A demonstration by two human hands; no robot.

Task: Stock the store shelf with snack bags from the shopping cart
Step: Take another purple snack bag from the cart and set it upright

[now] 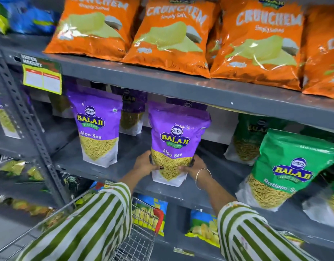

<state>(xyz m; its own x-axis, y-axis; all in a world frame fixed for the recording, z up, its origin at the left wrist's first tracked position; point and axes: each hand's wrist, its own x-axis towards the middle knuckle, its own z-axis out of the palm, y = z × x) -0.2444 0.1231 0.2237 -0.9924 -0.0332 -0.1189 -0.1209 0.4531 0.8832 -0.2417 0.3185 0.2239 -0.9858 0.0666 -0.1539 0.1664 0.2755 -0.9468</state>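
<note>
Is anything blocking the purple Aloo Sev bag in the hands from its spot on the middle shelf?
Nothing visible. The left hand and right hand hold the purple Aloo Sev bag upright at the middle shelf front; bare shelf lies behind and beside it.

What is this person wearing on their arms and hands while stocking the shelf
Both arms wear loose long sleeves with broad green and white stripes, the left sleeve and the right sleeve. A thin metal bangle circles the right wrist. The left hand shows a dark-painted thumbnail. No gloves.

grey metal shelving (181, 85), perforated upright post (28, 117)
</note>
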